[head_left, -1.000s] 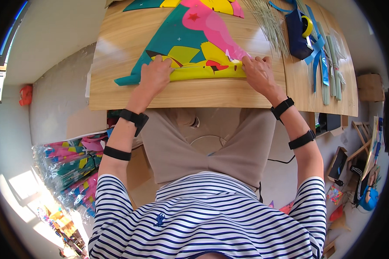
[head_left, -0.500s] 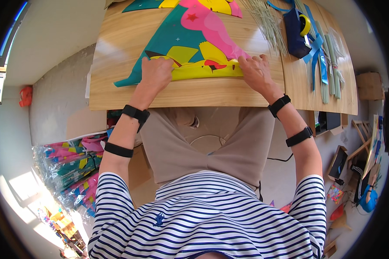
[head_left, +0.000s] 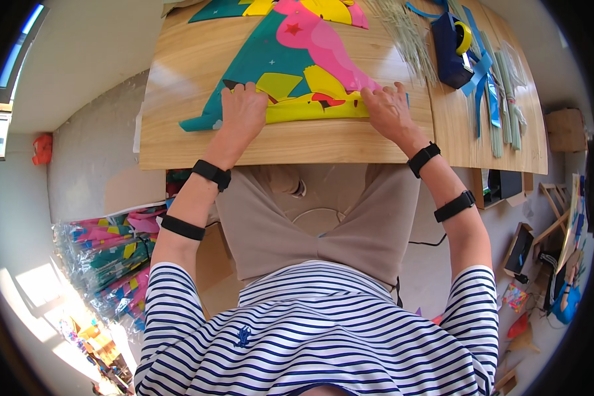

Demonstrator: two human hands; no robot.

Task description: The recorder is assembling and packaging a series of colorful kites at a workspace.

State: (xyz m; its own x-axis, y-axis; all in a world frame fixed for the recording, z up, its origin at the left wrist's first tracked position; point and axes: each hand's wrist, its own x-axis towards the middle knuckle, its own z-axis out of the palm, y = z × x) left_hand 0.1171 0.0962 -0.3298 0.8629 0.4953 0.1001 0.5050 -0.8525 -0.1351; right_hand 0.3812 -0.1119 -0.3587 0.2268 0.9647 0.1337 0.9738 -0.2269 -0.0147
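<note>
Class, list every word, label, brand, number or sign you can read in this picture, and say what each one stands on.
None can be read.
Patterned sheet: pictures only, such as a red star; no lettering to be made out.
Striped shirt: a dark blue emblem, no readable letters.
Plastic-wrapped bundles: too small and blurred to tell whether any text is there.

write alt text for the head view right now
A person's left grip and right grip hold the near edge of a roughly triangular, thin teal, pink and yellow sheet on a pale wooden table. To the right are a navy box-shaped tape dispenser and thin pale-green sticks.
</note>
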